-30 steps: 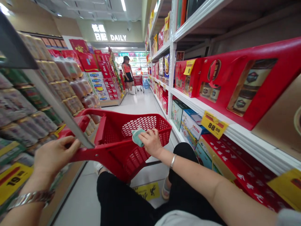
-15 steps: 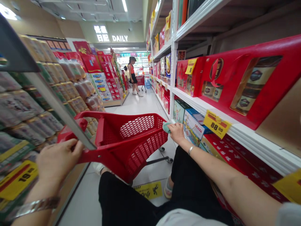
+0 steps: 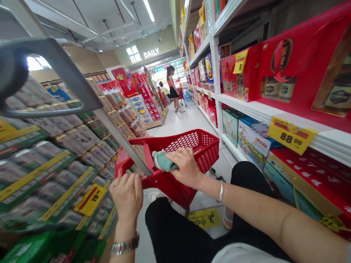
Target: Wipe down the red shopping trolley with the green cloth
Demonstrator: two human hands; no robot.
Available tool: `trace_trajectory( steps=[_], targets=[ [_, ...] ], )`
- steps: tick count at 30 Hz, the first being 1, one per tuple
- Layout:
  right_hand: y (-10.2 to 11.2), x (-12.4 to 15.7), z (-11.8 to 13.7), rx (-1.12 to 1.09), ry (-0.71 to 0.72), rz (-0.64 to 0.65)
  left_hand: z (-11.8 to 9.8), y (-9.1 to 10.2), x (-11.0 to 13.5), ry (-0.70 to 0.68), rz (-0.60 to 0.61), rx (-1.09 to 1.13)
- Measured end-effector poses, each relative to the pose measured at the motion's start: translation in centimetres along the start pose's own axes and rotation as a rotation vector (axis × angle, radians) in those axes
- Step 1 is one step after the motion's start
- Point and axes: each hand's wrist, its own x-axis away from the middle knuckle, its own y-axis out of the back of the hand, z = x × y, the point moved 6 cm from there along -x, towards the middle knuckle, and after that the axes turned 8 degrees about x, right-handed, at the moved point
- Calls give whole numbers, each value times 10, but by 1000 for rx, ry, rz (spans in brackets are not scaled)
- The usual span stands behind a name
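Note:
A red plastic shopping cart [image 3: 192, 186] with perforated basket walls stands right in front of me. My left hand [image 3: 127, 193] is closed around the near corner of its handle. In my right hand [image 3: 188, 166] is a folded green cloth [image 3: 165, 161], pressed against the side of the cart near the handle end. A grey pole [image 3: 120, 137] with a looped grey grip [image 3: 79, 87] on top slants up from the handle area, beside my left hand. The part of the handle under my left fingers is hidden.
Close on the right is a white shelf [image 3: 246, 106] of red gift boxes [image 3: 290, 73] and price tags. Packed drinks [image 3: 85, 142] are stacked on the left. Further along the aisle a person [image 3: 172, 87] stands near another red cart [image 3: 181, 94]. A yellow floor sticker [image 3: 205, 218] lies below.
My right hand has drawn the cloth back from the cart's far end to its near end. My left hand stays on the handle. The view has swung left and tilted.

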Motion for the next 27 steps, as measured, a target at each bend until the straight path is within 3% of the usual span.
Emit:
trace_trajectory(
  steps=[4,10,17,27],
  targets=[
    [-4,-3,37,-114,17,-81,-10,5,5,8,-18,18],
    [-15,26,45,18,183,-147,-11,6,9,24,-42,-6],
    [-13,48,22,180,315,-220,-15,8,4,-16,-104,-86],
    [-13,64,-46,307,202,-106,-22,9,2,-60,-108,-82]
  ],
)
